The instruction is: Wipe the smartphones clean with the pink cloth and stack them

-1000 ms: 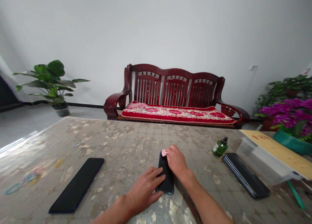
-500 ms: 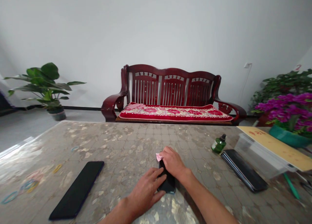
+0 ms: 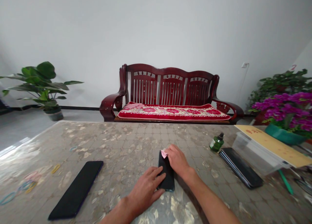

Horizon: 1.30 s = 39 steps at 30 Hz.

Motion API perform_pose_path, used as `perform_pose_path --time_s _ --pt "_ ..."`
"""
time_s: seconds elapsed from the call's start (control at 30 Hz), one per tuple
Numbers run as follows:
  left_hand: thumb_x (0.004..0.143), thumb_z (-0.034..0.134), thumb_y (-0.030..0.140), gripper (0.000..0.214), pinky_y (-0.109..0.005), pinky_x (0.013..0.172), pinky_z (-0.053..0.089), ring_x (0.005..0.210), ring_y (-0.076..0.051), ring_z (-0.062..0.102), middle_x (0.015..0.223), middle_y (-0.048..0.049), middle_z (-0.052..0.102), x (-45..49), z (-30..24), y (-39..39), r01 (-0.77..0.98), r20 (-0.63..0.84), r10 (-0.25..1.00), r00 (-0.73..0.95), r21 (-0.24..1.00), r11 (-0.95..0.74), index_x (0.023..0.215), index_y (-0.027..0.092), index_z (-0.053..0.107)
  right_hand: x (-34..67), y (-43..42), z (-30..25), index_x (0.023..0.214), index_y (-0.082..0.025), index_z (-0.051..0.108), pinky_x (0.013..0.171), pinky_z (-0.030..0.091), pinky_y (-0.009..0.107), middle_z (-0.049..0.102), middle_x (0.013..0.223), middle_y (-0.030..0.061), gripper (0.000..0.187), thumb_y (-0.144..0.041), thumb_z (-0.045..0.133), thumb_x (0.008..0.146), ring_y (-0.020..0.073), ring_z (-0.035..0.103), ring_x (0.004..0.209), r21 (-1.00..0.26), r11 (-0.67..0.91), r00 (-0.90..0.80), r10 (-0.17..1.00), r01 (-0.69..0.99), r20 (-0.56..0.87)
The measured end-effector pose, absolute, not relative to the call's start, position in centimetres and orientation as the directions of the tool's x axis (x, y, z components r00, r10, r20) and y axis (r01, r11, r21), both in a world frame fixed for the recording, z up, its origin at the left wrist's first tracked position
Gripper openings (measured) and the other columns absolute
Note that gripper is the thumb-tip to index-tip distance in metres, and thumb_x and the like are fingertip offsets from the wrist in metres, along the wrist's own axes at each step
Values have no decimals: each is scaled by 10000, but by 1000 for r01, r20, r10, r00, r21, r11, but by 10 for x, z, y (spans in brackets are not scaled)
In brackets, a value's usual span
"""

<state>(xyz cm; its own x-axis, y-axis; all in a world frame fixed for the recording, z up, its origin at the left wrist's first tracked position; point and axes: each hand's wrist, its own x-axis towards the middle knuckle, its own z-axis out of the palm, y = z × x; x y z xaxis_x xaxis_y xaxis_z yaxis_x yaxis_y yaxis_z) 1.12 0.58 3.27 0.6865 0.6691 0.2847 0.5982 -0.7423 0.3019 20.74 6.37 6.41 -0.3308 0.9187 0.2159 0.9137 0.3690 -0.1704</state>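
A black phone (image 3: pixel 167 178) lies flat on the patterned table (image 3: pixel 126 142), just ahead of me. My left hand (image 3: pixel 145 189) rests on the phone's near left edge, fingers flat and pressing it down. My right hand (image 3: pixel 177 159) is closed on a small pink cloth (image 3: pixel 164 153) and presses it onto the phone's far end.
A second black phone (image 3: pixel 76 190) lies to the left, two stacked phones (image 3: pixel 240 167) to the right. A small green bottle (image 3: pixel 216 142), a clear lidded box (image 3: pixel 258 154), a green pen (image 3: pixel 284 181) and coloured rubber bands (image 3: pixel 26 185) are also on the table.
My right hand slid the pink cloth left and back right across the phone's far end. The left hand has stayed on the phone.
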Motion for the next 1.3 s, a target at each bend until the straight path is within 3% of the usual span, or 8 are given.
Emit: perform_pose_path --time_s 0.1,0.27,0.47,0.7,0.9,1.1,1.3 --pt "847 683 251 431 -494 1011 506 1205 -308 559 1369 -124 587 11 28 7 589 317 662 679 304 -749 1269 208 611 212 61 65 955 -205 700 844 404 248 614 980 58 326 -70 404 948 176 547 970 -186 338 -300 931 922 205" --pt "843 691 251 410 -485 1001 516 1182 -303 573 1344 -113 605 11 32 6 592 321 656 684 282 -755 1245 211 621 217 48 62 963 -219 698 813 411 235 599 949 34 320 -62 421 935 160 544 928 -237 482 -435 872 844 224" --pt "833 705 219 402 -472 984 524 1160 -298 578 1321 -112 620 10 33 4 595 323 661 678 287 -751 1226 199 629 224 61 63 992 -202 712 845 418 256 611 972 65 345 -82 391 954 183 550 958 -207 309 -263 939 928 221" --pt "853 701 260 320 -430 890 560 1013 -271 627 1231 -100 663 11 33 4 595 348 651 674 266 -758 1165 204 656 226 47 60 985 -219 699 819 417 234 594 946 34 336 -49 416 925 159 550 924 -254 470 -419 879 846 229" --pt "860 687 244 300 -418 881 563 1004 -270 635 1218 -110 668 9 34 2 582 350 645 679 279 -764 1152 182 660 229 55 61 949 -194 707 842 423 260 599 934 58 337 -61 398 932 180 555 936 -230 360 -305 921 904 241" --pt "901 628 267 265 -407 893 559 1015 -258 620 1196 -99 668 9 35 0 574 360 650 669 305 -760 1159 213 659 228 41 58 967 -216 692 812 424 239 592 942 33 314 -40 446 884 158 556 913 -288 506 -457 861 813 221" --pt "900 595 197 309 -403 916 549 1041 -259 624 1231 -94 662 7 36 -3 543 318 622 715 307 -782 1207 207 628 223 55 62 940 -193 700 839 418 249 599 937 55 317 -47 420 911 176 554 953 -234 376 -325 918 897 228"
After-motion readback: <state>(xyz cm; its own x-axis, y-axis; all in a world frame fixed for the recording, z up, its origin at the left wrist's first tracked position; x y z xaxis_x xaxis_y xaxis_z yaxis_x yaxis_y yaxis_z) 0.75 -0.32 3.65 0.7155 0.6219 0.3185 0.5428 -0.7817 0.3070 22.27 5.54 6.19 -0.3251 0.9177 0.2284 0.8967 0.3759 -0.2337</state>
